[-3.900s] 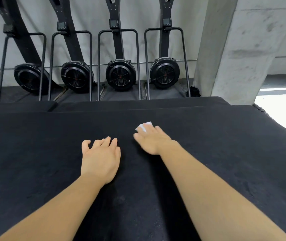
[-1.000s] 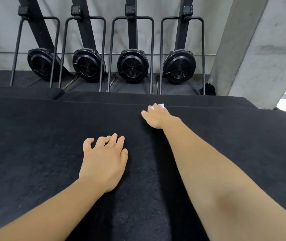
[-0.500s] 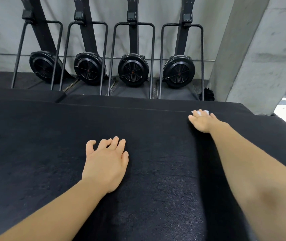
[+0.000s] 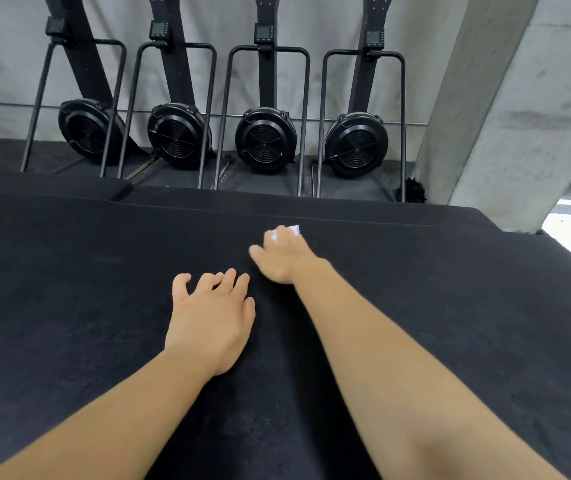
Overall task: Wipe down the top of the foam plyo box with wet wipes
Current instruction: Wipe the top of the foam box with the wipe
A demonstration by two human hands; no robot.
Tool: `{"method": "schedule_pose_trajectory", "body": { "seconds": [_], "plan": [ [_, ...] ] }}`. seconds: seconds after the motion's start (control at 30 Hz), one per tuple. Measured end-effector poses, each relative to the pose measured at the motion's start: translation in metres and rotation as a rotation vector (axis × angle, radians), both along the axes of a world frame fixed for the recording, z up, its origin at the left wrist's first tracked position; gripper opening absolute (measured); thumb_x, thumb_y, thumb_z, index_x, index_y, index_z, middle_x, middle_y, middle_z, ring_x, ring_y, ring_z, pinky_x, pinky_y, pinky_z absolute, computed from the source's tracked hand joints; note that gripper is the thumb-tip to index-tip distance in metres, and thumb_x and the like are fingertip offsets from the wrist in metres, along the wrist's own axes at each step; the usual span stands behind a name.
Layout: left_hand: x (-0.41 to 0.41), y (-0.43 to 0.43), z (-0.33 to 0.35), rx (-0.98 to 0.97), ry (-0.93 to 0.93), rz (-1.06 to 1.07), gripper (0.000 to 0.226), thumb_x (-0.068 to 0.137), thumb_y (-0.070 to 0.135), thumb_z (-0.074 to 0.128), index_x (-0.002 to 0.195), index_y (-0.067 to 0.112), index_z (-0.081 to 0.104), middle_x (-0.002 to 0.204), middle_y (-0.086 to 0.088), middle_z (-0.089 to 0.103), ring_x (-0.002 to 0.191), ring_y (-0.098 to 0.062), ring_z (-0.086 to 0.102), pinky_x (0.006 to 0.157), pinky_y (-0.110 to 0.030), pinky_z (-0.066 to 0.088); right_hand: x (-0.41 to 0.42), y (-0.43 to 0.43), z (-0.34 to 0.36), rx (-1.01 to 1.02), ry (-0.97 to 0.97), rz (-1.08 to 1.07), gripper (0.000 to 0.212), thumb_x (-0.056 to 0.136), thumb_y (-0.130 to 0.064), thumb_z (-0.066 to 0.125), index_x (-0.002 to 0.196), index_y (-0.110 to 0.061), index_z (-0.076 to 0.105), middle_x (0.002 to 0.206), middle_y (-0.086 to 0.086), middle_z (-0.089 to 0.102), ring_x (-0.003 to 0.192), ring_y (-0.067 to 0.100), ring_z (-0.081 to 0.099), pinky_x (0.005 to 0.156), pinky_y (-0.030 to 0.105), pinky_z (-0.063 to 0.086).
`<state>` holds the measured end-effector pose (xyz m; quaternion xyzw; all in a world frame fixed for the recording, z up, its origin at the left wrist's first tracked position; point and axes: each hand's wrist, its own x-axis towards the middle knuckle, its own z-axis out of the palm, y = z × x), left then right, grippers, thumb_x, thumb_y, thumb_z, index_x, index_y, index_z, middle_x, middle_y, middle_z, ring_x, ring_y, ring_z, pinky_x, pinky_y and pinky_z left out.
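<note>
Right hand (image 4: 284,258) pressed the wipe (image 4: 292,230) under flat fingers, left hand (image 4: 211,317) lay spread; the box (image 4: 69,306) top's grip could drag the wipe free.

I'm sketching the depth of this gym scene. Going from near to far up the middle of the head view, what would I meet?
Left hand → right hand → wet wipe under its fingers → far edge of the foam box → row of fan machines → wall.

Right hand (image 4: 282,259) and wet wipe (image 4: 293,230) back from the box top's (image 4: 69,306) right side, now near the left hand (image 4: 211,317).
</note>
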<state>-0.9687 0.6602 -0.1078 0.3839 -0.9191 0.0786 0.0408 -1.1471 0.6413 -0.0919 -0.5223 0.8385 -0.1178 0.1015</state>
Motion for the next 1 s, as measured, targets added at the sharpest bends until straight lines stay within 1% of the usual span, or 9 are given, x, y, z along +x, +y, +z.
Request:
{"method": "schedule_pose_trajectory", "body": {
  "seconds": [0.13,0.23,0.37,0.53,0.6,0.67,0.83,0.93,1.0],
  "plan": [
    [0.001,0.002,0.002,-0.032,-0.010,0.002,0.057,0.096,0.041,0.002,0.143,0.030,0.034,0.145,0.014,0.038,0.133,-0.012,0.033,0.112,-0.048,0.005,0.019,0.002,-0.002,0.072,-0.097,0.149,0.053,0.101,-0.044,0.027,0.146,-0.018,0.036,0.151,0.004,0.028,0.140,0.030,0.024,0.112,0.044,0.025],
    [0.000,0.000,-0.001,-0.025,-0.044,0.024,0.055,0.100,0.042,0.005,0.152,0.029,0.018,0.158,0.010,0.022,0.141,-0.013,0.024,0.113,-0.050,0.002,-0.016,0.016,0.000,0.037,-0.041,0.100,0.049,0.098,-0.043,0.028,0.140,-0.021,0.042,0.145,0.002,0.036,0.130,0.033,0.033,0.109,0.047,0.032],
    [-0.001,-0.001,-0.003,-0.033,-0.055,0.024,0.055,0.100,0.042,0.006,0.153,0.030,0.016,0.159,0.011,0.019,0.142,-0.012,0.022,0.112,-0.049,0.001,-0.096,0.052,-0.004,0.062,0.031,-0.089,0.051,0.098,-0.043,0.024,0.140,-0.021,0.040,0.145,0.004,0.037,0.133,0.033,0.033,0.112,0.048,0.029],
    [-0.001,-0.002,-0.004,-0.030,-0.044,0.019,0.055,0.100,0.042,0.006,0.153,0.030,0.017,0.159,0.011,0.019,0.142,-0.011,0.022,0.112,-0.048,-0.002,-0.159,0.097,-0.008,0.157,-0.032,-0.270,0.063,0.099,-0.051,0.017,0.158,-0.029,0.013,0.166,-0.004,0.007,0.151,0.031,0.007,0.120,0.052,0.014],
    [-0.001,-0.001,-0.004,-0.043,-0.055,0.018,0.055,0.100,0.042,0.007,0.153,0.029,0.016,0.159,0.011,0.020,0.142,-0.011,0.022,0.112,-0.049,-0.001,-0.155,0.105,-0.006,0.153,-0.061,-0.311,0.063,0.100,-0.050,0.019,0.159,-0.027,0.011,0.166,-0.003,0.002,0.152,0.031,0.002,0.121,0.051,0.012],
    [0.000,-0.002,-0.004,-0.061,-0.074,0.020,0.055,0.100,0.042,0.006,0.153,0.029,0.017,0.159,0.010,0.021,0.142,-0.012,0.024,0.112,-0.049,-0.001,-0.135,0.110,-0.002,0.117,-0.060,-0.322,0.063,0.101,-0.048,0.022,0.157,-0.020,0.018,0.164,0.004,0.012,0.148,0.033,0.010,0.117,0.047,0.015],
    [-0.002,0.001,0.003,-0.080,-0.142,0.015,0.055,0.100,0.040,0.007,0.152,0.026,0.021,0.157,0.008,0.027,0.138,-0.014,0.031,0.112,-0.051,0.003,-0.056,0.124,0.000,0.122,-0.047,-0.138,0.061,0.102,-0.048,0.022,0.153,-0.015,0.022,0.157,0.008,0.016,0.146,0.033,0.011,0.118,0.043,0.015],
    [-0.006,0.001,0.010,-0.072,-0.181,0.006,0.049,0.100,0.037,0.011,0.139,0.023,0.038,0.139,0.007,0.046,0.127,-0.016,0.043,0.110,-0.050,0.004,-0.018,0.130,-0.001,0.168,-0.081,-0.006,0.065,0.102,-0.053,0.021,0.158,-0.023,0.008,0.164,-0.003,-0.001,0.150,0.029,0.001,0.121,0.044,0.010],
    [-0.013,0.000,0.021,-0.042,-0.184,0.041,0.041,0.097,0.036,0.015,0.112,0.023,0.051,0.110,0.009,0.056,0.109,-0.015,0.052,0.110,-0.050,0.008,-0.011,0.133,0.001,0.200,-0.081,0.067,0.065,0.103,-0.053,0.019,0.159,-0.027,0.000,0.165,-0.006,-0.011,0.151,0.024,-0.005,0.123,0.042,0.005]
  ]
}}
